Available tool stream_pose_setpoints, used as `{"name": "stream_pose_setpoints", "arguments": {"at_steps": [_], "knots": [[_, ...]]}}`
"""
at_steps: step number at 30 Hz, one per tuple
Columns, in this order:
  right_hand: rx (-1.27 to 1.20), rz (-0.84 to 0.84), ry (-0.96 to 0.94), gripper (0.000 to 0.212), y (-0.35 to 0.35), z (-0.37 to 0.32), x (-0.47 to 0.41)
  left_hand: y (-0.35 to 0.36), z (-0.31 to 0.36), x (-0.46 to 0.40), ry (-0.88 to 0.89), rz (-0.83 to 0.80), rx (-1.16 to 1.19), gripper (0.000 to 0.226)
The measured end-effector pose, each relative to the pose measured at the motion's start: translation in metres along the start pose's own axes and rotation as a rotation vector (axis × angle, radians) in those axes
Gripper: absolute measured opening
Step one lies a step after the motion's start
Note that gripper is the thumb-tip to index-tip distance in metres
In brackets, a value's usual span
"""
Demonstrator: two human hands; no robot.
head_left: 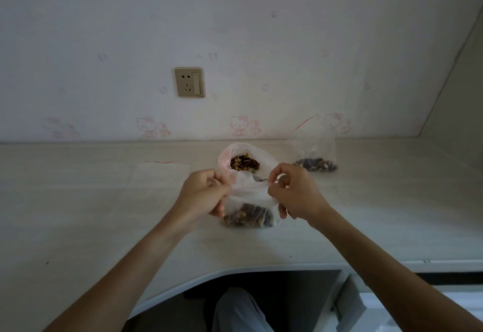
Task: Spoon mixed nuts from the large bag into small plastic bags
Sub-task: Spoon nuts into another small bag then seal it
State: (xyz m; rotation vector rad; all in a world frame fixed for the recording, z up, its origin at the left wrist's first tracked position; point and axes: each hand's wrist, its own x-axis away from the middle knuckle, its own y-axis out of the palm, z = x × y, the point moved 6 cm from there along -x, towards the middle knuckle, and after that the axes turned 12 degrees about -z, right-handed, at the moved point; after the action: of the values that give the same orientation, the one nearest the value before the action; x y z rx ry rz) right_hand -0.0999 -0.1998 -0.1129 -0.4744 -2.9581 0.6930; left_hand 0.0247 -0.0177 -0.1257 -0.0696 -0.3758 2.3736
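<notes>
The small plastic bag sat on the counter near the middle, its lower part filled with dark and tan mixed nuts. The left hand and right hand each pinched an end of its clear top strip. Sealing looked like the step in hand; pressing evenly along the strip would likely close it cleanly. Just beyond stood the large bag, open, a spoon at its mouth. A filled bag lay far right, an empty bag left.
</notes>
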Motion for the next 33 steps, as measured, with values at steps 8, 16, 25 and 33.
{"name": "stream_pose_setpoints", "arguments": {"at_steps": [8,16,25,33], "knots": [[0.148,-0.150,0.177,0.006,0.007,-0.001,0.000,0.001,0.011,0.005,-0.032,-0.035,-0.478,0.011],[-0.725,-0.460,0.189,0.041,0.018,0.016,0.012,0.021,0.005,0.019,-0.230,-0.563,0.475,0.040],[-1.087,-0.379,0.110,0.025,0.043,0.036,0.003,0.027,-0.019,0.010,-0.171,-0.475,0.730,0.032],[-0.801,-0.183,0.055,0.003,0.032,0.026,-0.006,0.013,-0.010,-0.001,-0.095,-0.321,0.626,0.016]]}}
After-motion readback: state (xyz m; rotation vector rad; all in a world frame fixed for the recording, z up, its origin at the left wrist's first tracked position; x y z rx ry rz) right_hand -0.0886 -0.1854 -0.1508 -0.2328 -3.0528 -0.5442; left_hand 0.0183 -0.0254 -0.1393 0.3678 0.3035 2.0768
